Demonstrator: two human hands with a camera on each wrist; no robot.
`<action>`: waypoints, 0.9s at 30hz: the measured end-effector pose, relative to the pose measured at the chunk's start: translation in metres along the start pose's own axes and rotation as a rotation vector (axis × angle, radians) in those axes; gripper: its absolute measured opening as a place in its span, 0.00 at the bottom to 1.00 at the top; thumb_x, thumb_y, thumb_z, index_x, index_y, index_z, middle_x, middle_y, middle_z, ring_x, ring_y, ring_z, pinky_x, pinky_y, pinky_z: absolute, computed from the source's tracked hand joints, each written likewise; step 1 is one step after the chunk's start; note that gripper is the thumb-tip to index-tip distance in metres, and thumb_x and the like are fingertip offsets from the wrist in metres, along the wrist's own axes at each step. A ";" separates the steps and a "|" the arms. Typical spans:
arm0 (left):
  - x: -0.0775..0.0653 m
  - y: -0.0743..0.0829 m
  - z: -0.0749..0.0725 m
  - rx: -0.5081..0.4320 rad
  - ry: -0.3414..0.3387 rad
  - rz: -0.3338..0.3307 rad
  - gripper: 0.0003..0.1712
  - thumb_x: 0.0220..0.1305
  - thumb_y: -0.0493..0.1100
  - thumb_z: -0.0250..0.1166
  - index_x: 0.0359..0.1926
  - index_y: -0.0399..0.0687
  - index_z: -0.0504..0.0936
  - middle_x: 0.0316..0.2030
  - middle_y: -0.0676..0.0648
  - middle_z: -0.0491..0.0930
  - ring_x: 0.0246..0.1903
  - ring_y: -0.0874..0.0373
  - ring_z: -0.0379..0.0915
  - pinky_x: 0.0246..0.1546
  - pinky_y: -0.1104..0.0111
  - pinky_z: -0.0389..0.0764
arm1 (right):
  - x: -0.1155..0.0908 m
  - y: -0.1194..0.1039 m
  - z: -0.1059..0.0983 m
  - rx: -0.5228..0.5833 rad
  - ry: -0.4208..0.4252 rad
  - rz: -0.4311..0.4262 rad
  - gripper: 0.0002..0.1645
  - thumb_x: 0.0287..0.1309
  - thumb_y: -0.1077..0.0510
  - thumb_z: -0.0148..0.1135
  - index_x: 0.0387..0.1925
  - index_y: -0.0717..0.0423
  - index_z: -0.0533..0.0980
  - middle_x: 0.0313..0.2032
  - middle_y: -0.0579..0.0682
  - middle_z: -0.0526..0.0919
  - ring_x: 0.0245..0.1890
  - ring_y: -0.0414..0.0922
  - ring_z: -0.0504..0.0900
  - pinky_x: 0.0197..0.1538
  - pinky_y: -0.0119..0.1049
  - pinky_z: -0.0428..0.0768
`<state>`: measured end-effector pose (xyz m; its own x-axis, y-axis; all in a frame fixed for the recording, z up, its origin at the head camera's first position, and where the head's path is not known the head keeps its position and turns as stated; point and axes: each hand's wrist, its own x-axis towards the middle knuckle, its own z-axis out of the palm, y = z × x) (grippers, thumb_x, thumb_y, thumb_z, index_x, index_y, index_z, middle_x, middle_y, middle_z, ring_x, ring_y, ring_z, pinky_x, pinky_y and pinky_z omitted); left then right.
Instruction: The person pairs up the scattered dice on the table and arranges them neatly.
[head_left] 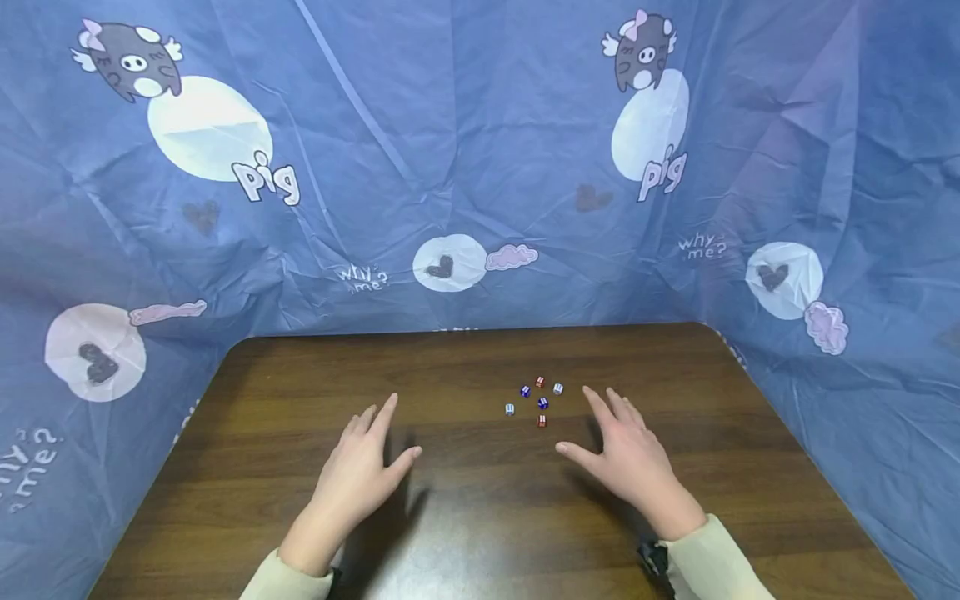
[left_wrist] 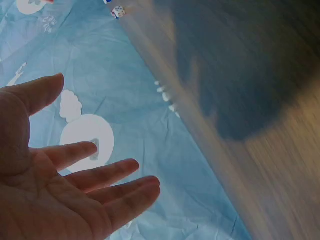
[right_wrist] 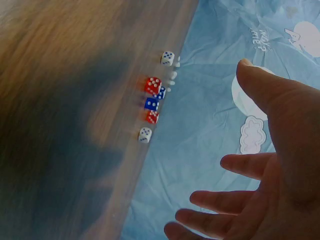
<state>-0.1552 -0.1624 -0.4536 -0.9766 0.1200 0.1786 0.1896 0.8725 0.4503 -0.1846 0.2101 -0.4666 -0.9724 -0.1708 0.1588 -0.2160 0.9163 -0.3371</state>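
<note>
Blue cloth (head_left: 495,150), creased and printed with grey winged pigs, white ovals and hearts, rises behind and beside the surface and runs out of frame above. Dark brown wood grain covers the surface (head_left: 300,367); its far edge and both far corners show, but its near edge is cut off. Pale sleeves, the left sleeve (head_left: 281,579) and the right sleeve (head_left: 716,562), are cropped at the bottom of the head view.

Above the surface hang the person's left hand (head_left: 356,471), toward the left edge, and right hand (head_left: 632,457), nearer the right edge. Both have their fingers extended and apart, thumbs held away, gripping nothing. At the bottom of the right wrist view the lowest finger is partly cut off.

Something black (head_left: 655,560) at the right wrist is too obscured to make out.

Six dice lie well toward the far edge, right of its middle, just beside the right hand's fingertips: a red die (head_left: 540,382) farthest, then a white die (head_left: 558,388), two blue dice (head_left: 543,403), another white die (head_left: 510,409) and another red die (head_left: 542,421). From the right wrist, one blue die is partly hidden behind a red one.
</note>
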 end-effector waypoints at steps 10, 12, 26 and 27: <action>0.018 0.011 0.014 -0.143 -0.079 0.000 0.47 0.67 0.54 0.70 0.78 0.43 0.58 0.63 0.26 0.70 0.62 0.29 0.68 0.58 0.38 0.71 | 0.016 -0.011 0.008 0.119 -0.027 -0.009 0.58 0.56 0.26 0.67 0.77 0.52 0.60 0.69 0.66 0.67 0.67 0.66 0.68 0.60 0.67 0.71; 0.021 0.014 0.016 -0.164 -0.097 0.004 0.47 0.67 0.54 0.70 0.78 0.43 0.58 0.64 0.27 0.70 0.62 0.30 0.67 0.59 0.39 0.70 | 0.019 -0.013 0.010 0.138 -0.023 -0.020 0.56 0.57 0.28 0.68 0.76 0.53 0.61 0.68 0.64 0.69 0.66 0.64 0.69 0.61 0.65 0.71; 0.042 0.022 0.029 -0.227 -0.146 0.045 0.44 0.67 0.52 0.69 0.76 0.40 0.62 0.63 0.31 0.73 0.63 0.35 0.69 0.63 0.45 0.70 | 0.043 -0.019 0.025 0.240 -0.063 -0.063 0.49 0.59 0.34 0.71 0.72 0.55 0.67 0.65 0.58 0.75 0.61 0.58 0.76 0.60 0.58 0.75; 0.043 0.023 0.030 -0.227 -0.148 0.046 0.43 0.68 0.52 0.69 0.76 0.39 0.62 0.63 0.31 0.74 0.63 0.35 0.69 0.63 0.45 0.70 | 0.044 -0.019 0.025 0.250 -0.065 -0.061 0.49 0.59 0.34 0.70 0.72 0.54 0.67 0.64 0.58 0.76 0.60 0.58 0.78 0.59 0.58 0.76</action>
<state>-0.1961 -0.1231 -0.4621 -0.9676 0.2392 0.0809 0.2354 0.7384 0.6319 -0.2252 0.1758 -0.4761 -0.9587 -0.2534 0.1288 -0.2818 0.7872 -0.5485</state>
